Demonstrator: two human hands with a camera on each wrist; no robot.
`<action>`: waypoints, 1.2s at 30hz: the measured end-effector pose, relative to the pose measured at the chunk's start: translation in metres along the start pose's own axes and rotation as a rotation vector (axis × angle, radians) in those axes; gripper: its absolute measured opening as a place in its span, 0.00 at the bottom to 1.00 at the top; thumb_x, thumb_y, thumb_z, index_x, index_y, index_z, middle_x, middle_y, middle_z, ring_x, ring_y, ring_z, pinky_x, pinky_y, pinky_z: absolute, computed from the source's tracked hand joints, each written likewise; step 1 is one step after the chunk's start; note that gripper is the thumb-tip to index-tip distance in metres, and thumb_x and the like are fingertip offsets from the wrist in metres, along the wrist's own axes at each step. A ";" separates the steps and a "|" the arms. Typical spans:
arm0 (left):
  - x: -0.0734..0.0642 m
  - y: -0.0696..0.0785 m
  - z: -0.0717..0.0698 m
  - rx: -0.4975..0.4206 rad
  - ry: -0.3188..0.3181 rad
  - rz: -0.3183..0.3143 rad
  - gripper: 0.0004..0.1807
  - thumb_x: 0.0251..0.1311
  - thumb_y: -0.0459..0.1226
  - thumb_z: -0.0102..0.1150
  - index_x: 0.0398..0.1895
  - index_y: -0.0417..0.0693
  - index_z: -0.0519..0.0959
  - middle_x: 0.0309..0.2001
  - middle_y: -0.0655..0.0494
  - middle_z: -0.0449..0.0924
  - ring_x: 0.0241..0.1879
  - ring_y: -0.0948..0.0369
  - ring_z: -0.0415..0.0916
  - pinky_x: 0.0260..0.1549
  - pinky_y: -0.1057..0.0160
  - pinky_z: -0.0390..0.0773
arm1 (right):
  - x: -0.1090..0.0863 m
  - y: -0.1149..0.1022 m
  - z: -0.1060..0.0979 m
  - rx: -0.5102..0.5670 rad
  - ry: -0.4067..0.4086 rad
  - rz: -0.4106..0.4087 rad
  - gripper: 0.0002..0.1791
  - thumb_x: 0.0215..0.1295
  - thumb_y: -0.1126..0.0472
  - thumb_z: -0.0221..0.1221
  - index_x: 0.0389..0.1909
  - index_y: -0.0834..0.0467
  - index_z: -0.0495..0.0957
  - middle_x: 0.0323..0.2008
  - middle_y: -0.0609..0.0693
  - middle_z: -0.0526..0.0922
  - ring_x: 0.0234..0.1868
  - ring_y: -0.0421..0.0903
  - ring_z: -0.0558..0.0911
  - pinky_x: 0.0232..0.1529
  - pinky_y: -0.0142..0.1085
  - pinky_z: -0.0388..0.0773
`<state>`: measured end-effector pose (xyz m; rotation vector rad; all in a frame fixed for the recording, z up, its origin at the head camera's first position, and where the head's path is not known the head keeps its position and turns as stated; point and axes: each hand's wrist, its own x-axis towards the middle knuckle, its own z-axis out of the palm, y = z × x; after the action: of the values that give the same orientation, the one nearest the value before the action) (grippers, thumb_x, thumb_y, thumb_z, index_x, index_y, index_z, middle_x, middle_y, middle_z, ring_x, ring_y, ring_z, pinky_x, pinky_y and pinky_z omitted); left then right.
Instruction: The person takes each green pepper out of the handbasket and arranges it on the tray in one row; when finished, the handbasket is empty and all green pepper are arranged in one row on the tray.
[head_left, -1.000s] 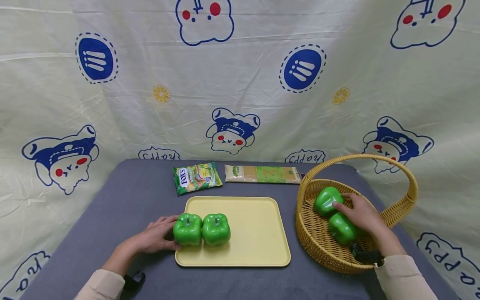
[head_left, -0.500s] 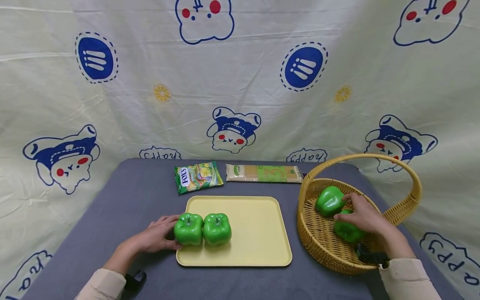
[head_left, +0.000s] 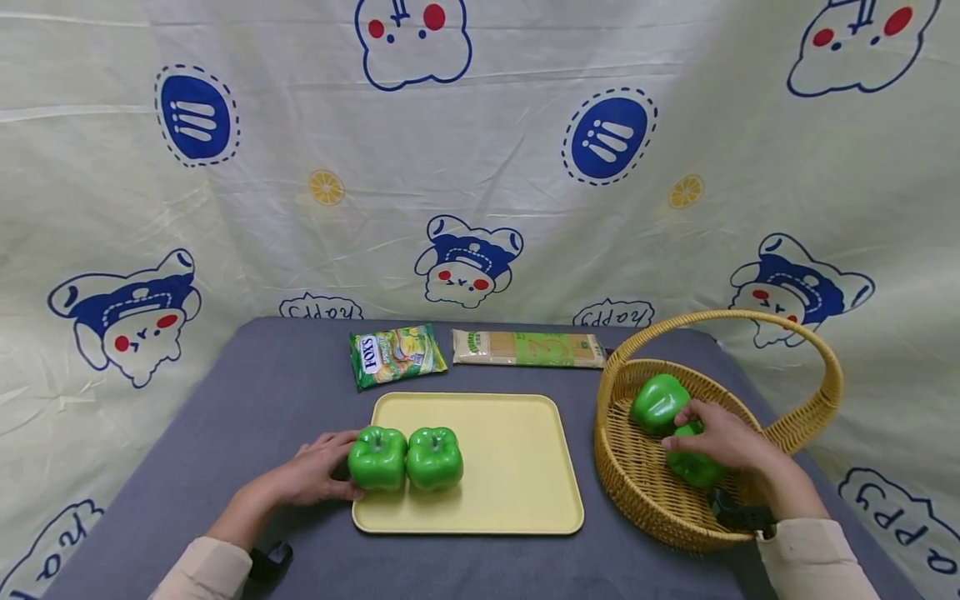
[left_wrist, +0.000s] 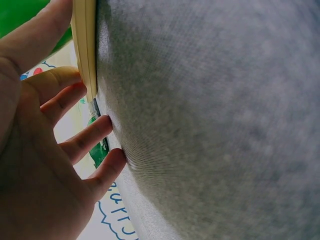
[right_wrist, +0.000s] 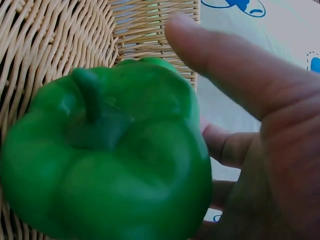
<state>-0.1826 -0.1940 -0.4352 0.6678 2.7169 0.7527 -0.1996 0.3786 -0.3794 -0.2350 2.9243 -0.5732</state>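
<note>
Two green bell peppers stand side by side on the left of a yellow tray (head_left: 517, 467), the left pepper (head_left: 377, 458) touching or nearly touching the right pepper (head_left: 435, 458). My left hand (head_left: 318, 468) rests at the tray's left edge, fingers spread; in the left wrist view its fingertips touch the tray rim (left_wrist: 86, 45) and the grey cloth. Inside the wicker basket (head_left: 637, 508) lie a far bell pepper (head_left: 660, 402) and a near bell pepper (head_left: 696, 468). My right hand (head_left: 723, 437) reaches over the near one; in the right wrist view the thumb stands apart from a bell pepper (right_wrist: 135, 170), other fingers beside it.
Behind the tray lie a green candy bag (head_left: 397, 354) and a long pack of dry noodles (head_left: 527, 348). The basket's tall handle (head_left: 821, 383) arches over the right side. A printed cloth (head_left: 480, 167) hangs behind the table.
My right hand has moved from between the two basket peppers to over the near one, which has shifted slightly right. The left hand and the tray peppers stay put.
</note>
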 end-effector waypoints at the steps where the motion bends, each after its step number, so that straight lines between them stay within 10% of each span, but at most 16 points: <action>1: 0.000 0.000 0.000 0.001 0.000 0.001 0.44 0.47 0.52 0.69 0.67 0.43 0.65 0.67 0.45 0.63 0.64 0.42 0.58 0.52 0.34 0.58 | 0.000 0.000 0.001 -0.002 -0.011 -0.007 0.29 0.53 0.44 0.66 0.42 0.64 0.74 0.43 0.61 0.76 0.41 0.51 0.75 0.35 0.39 0.70; 14: 0.000 0.002 -0.001 -0.007 -0.007 -0.003 0.44 0.47 0.52 0.69 0.67 0.42 0.65 0.67 0.44 0.63 0.64 0.42 0.58 0.53 0.33 0.57 | -0.003 0.001 0.006 -0.017 -0.139 -0.034 0.32 0.53 0.45 0.65 0.52 0.64 0.74 0.47 0.63 0.72 0.44 0.53 0.71 0.37 0.41 0.68; 24: 0.001 0.002 -0.002 0.003 -0.002 0.002 0.44 0.47 0.51 0.69 0.66 0.42 0.66 0.67 0.44 0.63 0.64 0.42 0.58 0.53 0.32 0.57 | 0.003 -0.008 0.009 0.102 -0.119 -0.125 0.15 0.66 0.46 0.54 0.42 0.52 0.75 0.45 0.58 0.71 0.43 0.48 0.71 0.38 0.39 0.69; 36: 0.000 0.002 -0.001 -0.005 -0.008 -0.011 0.44 0.47 0.51 0.69 0.66 0.42 0.66 0.67 0.44 0.63 0.65 0.41 0.57 0.54 0.32 0.56 | 0.001 -0.010 0.012 0.238 -0.211 -0.039 0.32 0.57 0.50 0.63 0.56 0.65 0.67 0.53 0.64 0.66 0.48 0.51 0.71 0.40 0.39 0.70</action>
<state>-0.1822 -0.1926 -0.4335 0.6534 2.7085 0.7530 -0.1972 0.3654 -0.3866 -0.3036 2.6256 -0.8394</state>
